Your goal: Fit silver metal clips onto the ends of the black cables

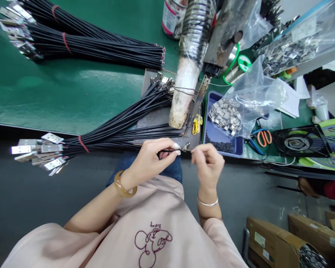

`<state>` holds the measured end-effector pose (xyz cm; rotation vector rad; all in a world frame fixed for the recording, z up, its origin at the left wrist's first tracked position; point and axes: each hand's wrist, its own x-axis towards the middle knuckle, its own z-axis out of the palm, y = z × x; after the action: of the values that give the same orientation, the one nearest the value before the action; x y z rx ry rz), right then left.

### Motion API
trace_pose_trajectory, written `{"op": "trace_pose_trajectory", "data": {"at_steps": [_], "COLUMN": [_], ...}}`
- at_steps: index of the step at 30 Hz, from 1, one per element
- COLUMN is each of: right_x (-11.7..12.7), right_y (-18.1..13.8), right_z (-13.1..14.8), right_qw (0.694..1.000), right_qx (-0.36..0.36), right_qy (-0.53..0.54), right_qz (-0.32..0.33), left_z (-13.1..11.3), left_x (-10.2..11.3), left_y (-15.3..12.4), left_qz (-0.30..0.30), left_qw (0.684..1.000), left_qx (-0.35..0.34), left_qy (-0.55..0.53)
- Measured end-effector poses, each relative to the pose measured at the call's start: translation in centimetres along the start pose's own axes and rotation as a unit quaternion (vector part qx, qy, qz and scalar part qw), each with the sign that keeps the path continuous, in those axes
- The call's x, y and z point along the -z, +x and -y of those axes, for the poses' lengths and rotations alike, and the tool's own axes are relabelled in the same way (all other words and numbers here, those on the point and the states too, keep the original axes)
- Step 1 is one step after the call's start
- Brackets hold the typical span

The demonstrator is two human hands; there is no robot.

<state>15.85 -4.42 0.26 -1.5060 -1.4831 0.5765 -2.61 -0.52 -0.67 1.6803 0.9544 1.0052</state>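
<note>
In the head view my left hand (153, 158) is closed in a pinch on the end of a black cable (170, 150) at the table's front edge. My right hand (208, 160), just to the right, has its fingertips pressed together near that cable end; a thin object shows at them, too small and blurred to name. A small metal connector (186, 145) shows between the hands. To the left lies a bundle of black cables (114, 123) with metal USB plugs (51, 152) and a red band. Above the hands are a soldering iron (198, 100) and a white-tipped wrapped tube (181, 100).
Banded cable bundles (95, 44) lie at the back left. On the right, a blue tray (238, 150) holds metal connectors in a plastic bag and small black parts. Nearby are solder spools (237, 70), orange-and-blue-handled tools (264, 137), a fan (301, 141) and yellow clips (197, 124).
</note>
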Motion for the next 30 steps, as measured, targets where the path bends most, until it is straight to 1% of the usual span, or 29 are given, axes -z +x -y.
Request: {"op": "trace_pose_trajectory", "data": {"at_steps": [2, 3, 4, 6, 7, 9, 11, 14, 16, 19, 21, 22, 23, 25, 27, 28, 29, 30], "right_x": [1.5, 2.3, 3.0, 4.3, 4.7, 5.0, 4.7, 4.2, 4.1, 4.4, 4.8, 4.9, 5.0, 5.1, 4.8, 4.6, 4.3, 3.9], "right_y": [1.1, 1.9, 2.8, 4.8, 5.7, 7.2, 8.4, 9.5, 9.9, 9.8, 9.2, 8.8, 8.2, 6.9, 5.5, 4.8, 4.1, 3.5], "right_z": [-0.8, -1.3, -2.0, -3.3, -3.9, -4.8, -5.1, -5.0, -4.8, -4.8, -4.8, -4.8, -4.7, -4.1, -3.2, -2.6, -2.1, -1.6], "right_qw": [0.995, 0.990, 0.987, 0.976, 0.970, 0.961, 0.954, 0.941, 0.936, 0.937, 0.941, 0.944, 0.950, 0.967, 0.984, 0.989, 0.992, 0.994], "right_qx": [0.005, 0.000, -0.007, -0.007, -0.005, 0.001, 0.017, 0.037, 0.033, 0.024, 0.021, 0.018, 0.014, -0.001, -0.019, -0.024, -0.026, -0.027], "right_qy": [-0.028, -0.066, -0.114, -0.214, -0.243, -0.275, -0.295, -0.328, -0.336, -0.324, -0.316, -0.311, -0.301, -0.254, -0.165, -0.113, -0.062, -0.018], "right_qz": [-0.091, -0.121, -0.110, -0.050, -0.026, 0.018, 0.047, 0.076, 0.098, 0.126, 0.122, 0.108, 0.085, 0.010, -0.070, -0.097, -0.108, -0.104], "left_z": [-0.1, -0.1, -0.1, -0.2, -0.3, -0.3, -0.3, -0.2, 0.0, 0.2, 0.2, 0.3, 0.3, 0.2, 0.1, 0.1, 0.1, 0.0], "left_x": [0.3, 0.4, 0.4, 0.4, 0.3, 0.1, -0.1, -0.2, -0.1, 0.0, 0.0, -0.1, -0.1, -0.2, -0.4, -0.5, -0.6, -0.7], "left_y": [0.1, 0.1, 0.1, 0.3, 0.4, 0.6, 0.7, 1.0, 1.1, 1.2, 1.3, 1.3, 1.3, 1.3, 1.4, 1.4, 1.5, 1.5], "left_qz": [0.021, 0.031, 0.039, 0.047, 0.047, 0.046, 0.054, 0.079, 0.090, 0.077, 0.058, 0.050, 0.042, 0.025, 0.000, -0.014, -0.026, -0.035], "left_qw": [0.999, 0.999, 0.998, 0.998, 0.998, 0.996, 0.994, 0.989, 0.986, 0.985, 0.987, 0.988, 0.989, 0.989, 0.987, 0.985, 0.983, 0.981], "left_qx": [0.019, 0.026, 0.030, 0.029, 0.030, 0.044, 0.062, 0.085, 0.096, 0.102, 0.102, 0.102, 0.102, 0.107, 0.115, 0.120, 0.124, 0.127], "left_qy": [-0.020, -0.026, -0.028, -0.032, -0.039, -0.060, -0.075, -0.086, -0.100, -0.114, -0.110, -0.105, -0.101, -0.102, -0.116, -0.126, -0.136, -0.143]}}
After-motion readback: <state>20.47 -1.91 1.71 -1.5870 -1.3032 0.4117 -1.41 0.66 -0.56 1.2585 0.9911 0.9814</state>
